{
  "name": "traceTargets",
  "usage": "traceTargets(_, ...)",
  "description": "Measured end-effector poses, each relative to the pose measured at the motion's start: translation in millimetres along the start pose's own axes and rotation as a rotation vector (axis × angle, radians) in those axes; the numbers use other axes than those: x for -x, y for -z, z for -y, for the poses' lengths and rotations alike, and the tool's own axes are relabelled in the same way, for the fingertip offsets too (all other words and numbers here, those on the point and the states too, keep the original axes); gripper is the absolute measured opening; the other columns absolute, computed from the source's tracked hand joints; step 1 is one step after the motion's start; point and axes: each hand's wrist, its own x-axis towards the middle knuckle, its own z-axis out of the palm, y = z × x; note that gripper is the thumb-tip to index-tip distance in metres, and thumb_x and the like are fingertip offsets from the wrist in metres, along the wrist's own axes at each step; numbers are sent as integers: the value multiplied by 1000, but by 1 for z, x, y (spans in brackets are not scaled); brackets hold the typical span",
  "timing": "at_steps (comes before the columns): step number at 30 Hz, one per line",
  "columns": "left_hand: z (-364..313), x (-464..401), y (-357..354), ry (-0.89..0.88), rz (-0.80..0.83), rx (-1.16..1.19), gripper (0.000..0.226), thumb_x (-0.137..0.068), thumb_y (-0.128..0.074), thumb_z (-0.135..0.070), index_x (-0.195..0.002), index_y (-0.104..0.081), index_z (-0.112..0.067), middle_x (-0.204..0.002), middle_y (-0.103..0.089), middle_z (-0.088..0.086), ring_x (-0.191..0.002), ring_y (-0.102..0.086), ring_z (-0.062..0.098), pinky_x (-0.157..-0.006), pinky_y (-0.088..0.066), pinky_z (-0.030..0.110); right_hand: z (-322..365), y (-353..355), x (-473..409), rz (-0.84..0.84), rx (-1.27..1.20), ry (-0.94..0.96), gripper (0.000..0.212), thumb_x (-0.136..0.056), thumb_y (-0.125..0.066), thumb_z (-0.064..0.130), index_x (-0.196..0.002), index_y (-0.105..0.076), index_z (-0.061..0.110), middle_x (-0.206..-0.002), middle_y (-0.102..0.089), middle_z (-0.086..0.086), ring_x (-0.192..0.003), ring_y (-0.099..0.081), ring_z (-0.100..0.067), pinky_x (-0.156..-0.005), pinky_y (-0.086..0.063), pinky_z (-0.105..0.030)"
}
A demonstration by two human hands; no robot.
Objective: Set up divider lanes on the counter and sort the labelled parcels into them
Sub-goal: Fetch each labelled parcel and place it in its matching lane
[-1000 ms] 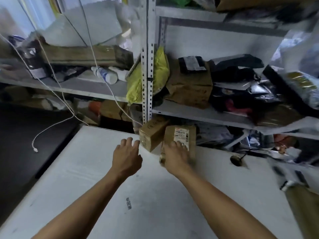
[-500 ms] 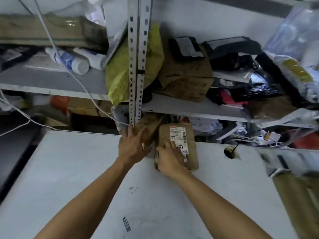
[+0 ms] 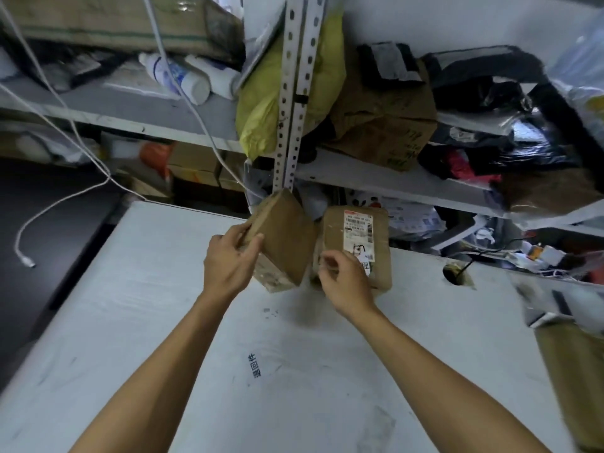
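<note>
Head view: white counter (image 3: 163,322) below cluttered, perhaps metal, shelving (image 3: 376,176).

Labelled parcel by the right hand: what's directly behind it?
Behind the labelled parcel sits a lower shelf with pale printed bags beneath it. The parcel covers whatever lies lower down behind it.

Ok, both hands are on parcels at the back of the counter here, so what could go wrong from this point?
1. The left hand grips the plain box only at one corner while it is tilted up, so it may slip or swing into the labelled parcel beside it.
2. The shelf post stands just behind the box; lifting further could knock it.
</note>
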Motion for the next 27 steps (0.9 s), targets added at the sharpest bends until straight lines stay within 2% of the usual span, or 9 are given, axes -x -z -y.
traceTargets(3, -19, 37, 18, 270, 39, 467, 22, -100, -47, -44, -105, -64, -31, -114, -65, 12, -96, -67, 25, -64, -63, 39, 9, 9, 25, -54, -494, -201, 40, -99, -66, 27, -136, -52, 25, -112, -58, 16, -105, -60, -5, -80, -48, -11)
traceTargets(4, -26, 51, 20, 376, 90, 607, 27, -101, -44, -43, -109, -63, -26, -111, -65, 15, -95, -68, 29, -59, -62, 37, 10, 14, 32, -82, -678, -276, 57, -96, -69, 37, -146, -45, 24, -122, -57, 14, -111, -58, -4, -83, -46, -12)
traceTargets(7, -35, 99, 18, 561, 179, 829, 35, -97, -40, -44, -106, -60, -16, -93, -61, 16, -79, -66, 31, -57, -58, 33, 4, 34, 52, 6, -1037, -435, 111, -67, -80, 69, -157, -31, 27, -137, -62, -4, -117, -62, -22, -95, -52, -38)
traceTargets(11, -27, 162, -1, 595, 440, 943, 51, -91, -39, -41, -121, -61, -6, -96, -65, 28, -66, -61, 33, -47, -48, 26, -12, 66, 95, 310, -1237, -326, 112, -48, -84, 77, -142, -53, 24, -136, -64, -12, -126, -60, -34, -88, -57, -54)
traceTargets(15, -13, 228, -31, 567, 509, 847, 47, -95, -48, -42, -119, -66, -6, -108, -65, 26, -91, -70, 43, -78, -62, 44, -38, 95, 136, 326, -1233, -316, 122, -37, -84, 82, -141, -52, 27, -135, -63, -10, -127, -56, -33, -78, -59, -50)
traceTargets(18, -11, 272, -54, 386, 399, 701, 45, -84, -57, -55, -105, -74, -20, -106, -68, 11, -93, -67, 28, -95, -53, 46, -61, 112, 167, 215, -1086, -420, 110, -32, -76, 90, -125, -60, 34, -120, -68, 1, -112, -59, -26, -72, -55, -43)
traceTargets(22, -29, 309, -69, 322, 431, 783, 76, -74, -52, -78, -119, -72, -20, -102, -67, 10, -97, -62, 28, -93, -50, 45, -104, 114, 200, -122, -842, -598, 103, -55, -85, 74, -137, -46, 25, -134, -34, -1, -117, -49, -24, -89, -56, -42)
traceTargets(24, -36, 324, -75, 286, 479, 730, 70, -65, -66, -73, -111, -72, -21, -97, -67, 6, -97, -66, 29, -93, -55, 52, -122, 116, 213, -152, -885, -630, 98, -53, -91, 66, -132, -53, 21, -135, -45, -4, -113, -59, -22, -90, -58, -38)
traceTargets(27, -36, 341, -85, 273, 487, 726, 62, -68, -78, -51, -121, -68, -19, -107, -72, 7, -101, -72, 33, -94, -57, 52, -136, 129, 230, -85, -1028, -573, 105, -35, -93, 60, -128, -62, 20, -128, -67, -6, -105, -71, -21, -92, -60, -41)
